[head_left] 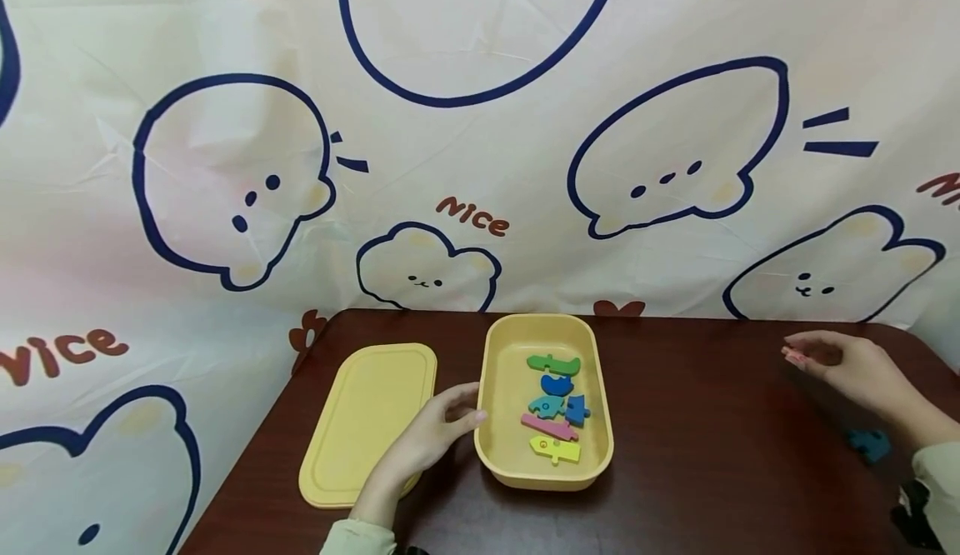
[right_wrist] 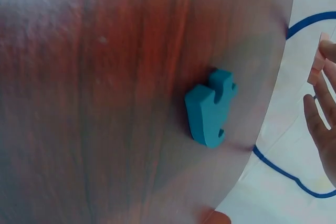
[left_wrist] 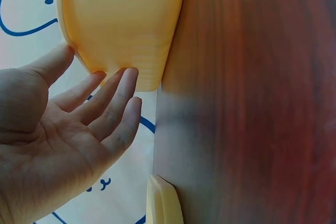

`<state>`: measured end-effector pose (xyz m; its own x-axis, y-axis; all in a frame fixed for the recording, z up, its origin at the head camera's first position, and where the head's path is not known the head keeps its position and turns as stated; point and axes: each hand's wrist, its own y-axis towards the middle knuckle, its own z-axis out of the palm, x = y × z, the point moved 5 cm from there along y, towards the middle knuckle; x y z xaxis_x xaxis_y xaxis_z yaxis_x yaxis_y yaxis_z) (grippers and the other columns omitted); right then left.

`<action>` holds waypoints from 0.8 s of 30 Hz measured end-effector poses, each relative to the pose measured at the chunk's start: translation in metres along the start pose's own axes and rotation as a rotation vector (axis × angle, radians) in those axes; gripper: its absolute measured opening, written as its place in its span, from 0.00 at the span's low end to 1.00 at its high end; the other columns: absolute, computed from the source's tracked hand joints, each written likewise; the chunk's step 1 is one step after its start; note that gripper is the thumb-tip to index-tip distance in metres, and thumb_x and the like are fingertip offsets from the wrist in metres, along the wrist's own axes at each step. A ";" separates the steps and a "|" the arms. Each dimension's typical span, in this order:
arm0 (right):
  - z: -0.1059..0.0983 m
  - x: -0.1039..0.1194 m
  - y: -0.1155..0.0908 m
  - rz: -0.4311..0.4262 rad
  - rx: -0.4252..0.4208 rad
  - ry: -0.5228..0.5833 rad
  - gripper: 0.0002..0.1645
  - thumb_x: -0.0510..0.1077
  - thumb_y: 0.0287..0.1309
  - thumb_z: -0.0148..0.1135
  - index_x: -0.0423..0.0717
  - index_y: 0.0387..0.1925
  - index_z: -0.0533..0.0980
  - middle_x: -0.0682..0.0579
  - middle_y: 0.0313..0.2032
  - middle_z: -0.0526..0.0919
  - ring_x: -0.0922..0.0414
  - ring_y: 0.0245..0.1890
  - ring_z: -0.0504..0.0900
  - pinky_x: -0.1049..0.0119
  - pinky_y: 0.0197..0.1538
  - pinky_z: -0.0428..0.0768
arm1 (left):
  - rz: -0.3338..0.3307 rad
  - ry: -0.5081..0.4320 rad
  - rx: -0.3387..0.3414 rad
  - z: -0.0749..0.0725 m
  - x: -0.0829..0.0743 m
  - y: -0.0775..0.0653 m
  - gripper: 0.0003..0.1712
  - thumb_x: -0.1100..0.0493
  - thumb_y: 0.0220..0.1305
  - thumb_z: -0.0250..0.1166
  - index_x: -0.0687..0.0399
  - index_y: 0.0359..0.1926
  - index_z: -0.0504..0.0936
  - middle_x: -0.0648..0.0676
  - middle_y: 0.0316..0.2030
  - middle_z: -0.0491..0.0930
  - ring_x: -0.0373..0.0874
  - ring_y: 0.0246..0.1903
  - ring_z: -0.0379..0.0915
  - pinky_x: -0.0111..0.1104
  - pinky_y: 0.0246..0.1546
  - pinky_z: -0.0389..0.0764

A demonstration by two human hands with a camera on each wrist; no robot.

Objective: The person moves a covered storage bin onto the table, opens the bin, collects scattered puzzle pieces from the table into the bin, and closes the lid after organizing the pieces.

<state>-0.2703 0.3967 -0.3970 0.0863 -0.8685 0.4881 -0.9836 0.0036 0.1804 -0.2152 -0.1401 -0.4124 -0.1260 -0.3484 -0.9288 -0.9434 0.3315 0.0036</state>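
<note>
In the head view, my left hand [head_left: 437,430] rests against the left side of a yellow box [head_left: 551,478]. The left wrist view shows its thumb at the rim and loosely extended fingers near the outer wall. Inside the box lie several coloured puzzle pieces, among them a green one [head_left: 553,364], a pink one [head_left: 550,427] and a yellow one [head_left: 555,449]. At the far right, my right hand [head_left: 855,367] pinches a small salmon-pink puzzle piece [right_wrist: 317,64] above the table. Below that hand a teal puzzle piece [right_wrist: 207,113] with notched edges lies on the table.
A flat yellow lid [head_left: 371,417] lies on the table, left of the box and partly behind my left forearm. The dark reddish-brown table [head_left: 697,438] ends at a white curtain [head_left: 525,163] with blue bear outlines behind it.
</note>
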 end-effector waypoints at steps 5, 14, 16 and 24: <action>0.000 0.013 -0.003 -0.068 0.007 0.004 0.24 0.51 0.66 0.64 0.36 0.53 0.79 0.31 0.49 0.82 0.46 0.41 0.81 0.52 0.35 0.76 | 0.012 -0.001 -0.006 0.000 -0.001 0.001 0.28 0.61 0.71 0.61 0.71 0.66 0.68 0.69 0.59 0.73 0.62 0.56 0.74 0.49 0.54 0.76; 0.002 0.036 -0.014 -0.151 -0.008 0.045 0.18 0.47 0.63 0.68 0.42 0.51 0.81 0.42 0.45 0.86 0.83 0.37 0.70 0.67 0.41 0.76 | 0.016 -0.017 0.012 0.003 0.001 -0.002 0.28 0.62 0.71 0.61 0.72 0.66 0.68 0.70 0.60 0.73 0.60 0.55 0.75 0.48 0.53 0.76; 0.002 0.046 -0.013 -0.186 -0.033 0.055 0.17 0.46 0.62 0.68 0.44 0.50 0.82 0.44 0.44 0.86 0.81 0.37 0.73 0.78 0.37 0.73 | 0.019 -0.022 0.006 0.002 0.001 -0.002 0.28 0.62 0.71 0.61 0.72 0.66 0.68 0.70 0.60 0.73 0.60 0.55 0.75 0.48 0.53 0.76; 0.011 0.087 -0.010 -0.328 -0.090 0.111 0.15 0.36 0.59 0.69 0.47 0.49 0.82 0.50 0.42 0.88 0.75 0.38 0.77 0.83 0.40 0.70 | 0.022 -0.017 0.000 0.000 0.000 0.001 0.27 0.62 0.71 0.61 0.71 0.66 0.68 0.69 0.59 0.74 0.60 0.55 0.75 0.48 0.53 0.76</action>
<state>-0.2551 0.3161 -0.3658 0.4164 -0.7718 0.4805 -0.8833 -0.2182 0.4149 -0.2157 -0.1399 -0.4121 -0.1412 -0.3261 -0.9347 -0.9407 0.3385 0.0240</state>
